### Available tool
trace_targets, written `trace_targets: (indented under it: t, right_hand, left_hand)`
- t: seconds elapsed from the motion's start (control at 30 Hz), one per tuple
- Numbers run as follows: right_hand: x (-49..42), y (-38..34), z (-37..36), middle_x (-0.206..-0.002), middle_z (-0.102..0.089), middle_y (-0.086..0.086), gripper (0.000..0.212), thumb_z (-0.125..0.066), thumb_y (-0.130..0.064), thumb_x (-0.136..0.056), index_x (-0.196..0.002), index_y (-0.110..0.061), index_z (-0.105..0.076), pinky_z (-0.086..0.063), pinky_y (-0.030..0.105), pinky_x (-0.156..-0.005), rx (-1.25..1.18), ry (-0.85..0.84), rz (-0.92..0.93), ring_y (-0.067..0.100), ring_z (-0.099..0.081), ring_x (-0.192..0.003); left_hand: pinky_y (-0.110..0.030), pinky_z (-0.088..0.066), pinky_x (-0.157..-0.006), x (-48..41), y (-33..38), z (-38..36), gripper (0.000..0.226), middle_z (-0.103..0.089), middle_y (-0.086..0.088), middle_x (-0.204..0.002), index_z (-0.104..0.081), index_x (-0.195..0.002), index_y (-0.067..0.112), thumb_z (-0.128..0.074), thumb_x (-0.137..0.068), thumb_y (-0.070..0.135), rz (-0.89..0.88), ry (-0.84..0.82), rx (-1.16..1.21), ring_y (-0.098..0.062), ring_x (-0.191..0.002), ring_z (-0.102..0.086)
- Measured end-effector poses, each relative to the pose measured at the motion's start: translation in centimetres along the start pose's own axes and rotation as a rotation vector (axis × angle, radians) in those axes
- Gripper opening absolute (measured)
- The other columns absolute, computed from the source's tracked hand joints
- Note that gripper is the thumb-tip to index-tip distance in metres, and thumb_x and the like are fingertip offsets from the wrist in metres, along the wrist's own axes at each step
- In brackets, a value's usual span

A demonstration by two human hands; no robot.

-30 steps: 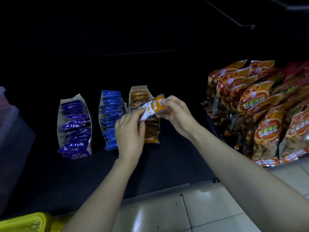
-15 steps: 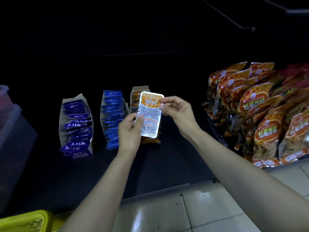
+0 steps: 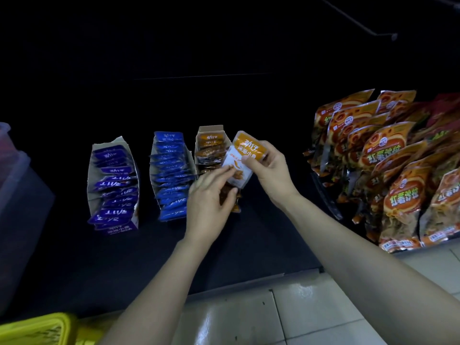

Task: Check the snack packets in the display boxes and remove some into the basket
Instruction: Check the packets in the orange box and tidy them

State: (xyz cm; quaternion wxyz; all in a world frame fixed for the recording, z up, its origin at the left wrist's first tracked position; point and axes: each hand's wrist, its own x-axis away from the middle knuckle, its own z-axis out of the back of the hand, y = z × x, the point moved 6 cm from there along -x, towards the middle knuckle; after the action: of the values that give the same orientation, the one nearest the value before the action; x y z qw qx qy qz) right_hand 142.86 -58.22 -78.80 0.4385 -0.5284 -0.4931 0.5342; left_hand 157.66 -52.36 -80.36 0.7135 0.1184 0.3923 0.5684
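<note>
Dark shelf (image 3: 249, 245) carries three display boxes (image 3: 117, 142), while left hand (image 3: 206, 202) and right hand (image 3: 273, 170) pinch one orange packet (image 3: 245, 150).

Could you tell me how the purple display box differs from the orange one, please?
The purple display box holds purple packets, the orange display box orange packets. The purple box stands clear at the left; the left hand partly hides the orange box. Both are open cardboard.

The scene was dim; above the orange packet (image 3: 242, 160) all sank into black. Below it the floor tiles (image 3: 249, 317) carried soft glare. Low and far left of it, the yellow basket (image 3: 37, 329) was blurred.
</note>
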Motion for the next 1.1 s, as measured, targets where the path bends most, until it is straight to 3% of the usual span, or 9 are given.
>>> trace_targets:
  t: [0.17, 0.3, 0.47, 0.6, 0.8, 0.9, 1.1]
  right_hand:
    - [-0.7, -0.6, 1.3, -0.096, -0.065, 0.006, 0.019, -0.061, 0.003, -0.092, -0.110, -0.001, -0.056, -0.054, 0.023, -0.080, -0.066, 0.105, 0.061, 0.010, -0.065, -0.091]
    - [-1.0, -0.2, 0.2, -0.099, -0.066, 0.008, 0.021, -0.063, 0.003, -0.090, -0.109, -0.004, -0.057, -0.054, 0.025, -0.084, -0.132, 0.058, 0.038, 0.016, -0.064, -0.096]
    - [-1.0, 1.2, -1.9, -0.099, -0.067, 0.005, 0.024, -0.062, 0.004, -0.090, -0.111, -0.006, -0.058, -0.055, 0.023, -0.082, -0.149, -0.040, -0.024, 0.010, -0.067, -0.093]
    - [-1.4, 2.4, -2.5, -0.098, -0.068, 0.006, 0.025, -0.063, 0.003, -0.090, -0.114, 0.000, -0.057, -0.054, 0.023, -0.080, -0.104, -0.058, -0.050, 0.009, -0.067, -0.090]
    - [-1.8, 3.1, -2.4, -0.099, -0.068, 0.002, 0.018, -0.064, 0.001, -0.090, -0.107, -0.005, -0.060, -0.054, 0.022, -0.081, 0.000, -0.082, -0.032, 0.007, -0.067, -0.093]
    - [-1.9, 3.1, -2.2, -0.100, -0.067, 0.002, 0.017, -0.064, 0.001, -0.090, -0.106, -0.006, -0.060, -0.052, 0.019, -0.081, 0.031, -0.062, -0.010, 0.004, -0.066, -0.094]
    - [-2.3, 3.1, -1.4, -0.101, -0.067, 0.001, 0.023, -0.061, 0.004, -0.091, -0.110, -0.008, -0.057, -0.053, 0.022, -0.083, -0.132, 0.004, -0.013, 0.008, -0.066, -0.096]
  left_hand:
    - [-0.043, -0.009, -0.119, 0.3, -2.3, -0.9, 0.052, -0.034, -0.003, -0.156, -0.040, -0.147, 0.013, -0.045, -0.101, 0.036, 0.203, -0.140, -0.256, -0.024, -0.148, -0.013]
    - [-0.042, 0.002, -0.119, 0.4, -3.5, -1.7, 0.062, -0.020, -0.002, -0.162, -0.024, -0.154, 0.013, -0.029, -0.103, 0.046, 0.212, -0.248, -0.385, -0.025, -0.150, 0.004]
    - [-0.040, 0.007, -0.117, 0.5, -3.8, -1.8, 0.076, -0.025, -0.001, -0.160, -0.027, -0.153, 0.013, -0.007, -0.093, 0.056, 0.163, -0.265, -0.444, -0.024, -0.150, 0.006]
    - [-0.043, 0.008, -0.116, 0.5, -4.0, -1.9, 0.078, -0.027, -0.001, -0.160, -0.028, -0.152, 0.015, -0.004, -0.091, 0.055, 0.155, -0.280, -0.475, -0.025, -0.150, 0.006]
    - [-0.046, 0.001, -0.116, 0.4, -4.1, -1.8, 0.070, -0.035, -0.004, -0.156, -0.034, -0.150, 0.013, -0.012, -0.096, 0.052, 0.158, -0.269, -0.500, -0.027, -0.150, -0.003]
    - [-0.046, 0.001, -0.116, 0.4, -4.2, -1.9, 0.059, -0.032, -0.004, -0.157, -0.031, -0.151, 0.014, -0.027, -0.102, 0.047, 0.170, -0.284, -0.503, -0.027, -0.151, 0.000]
    - [-0.046, 0.000, -0.116, 0.2, -4.1, -1.9, 0.059, -0.033, -0.005, -0.157, -0.032, -0.151, 0.015, -0.030, -0.101, 0.046, 0.175, -0.270, -0.516, -0.027, -0.151, -0.002]
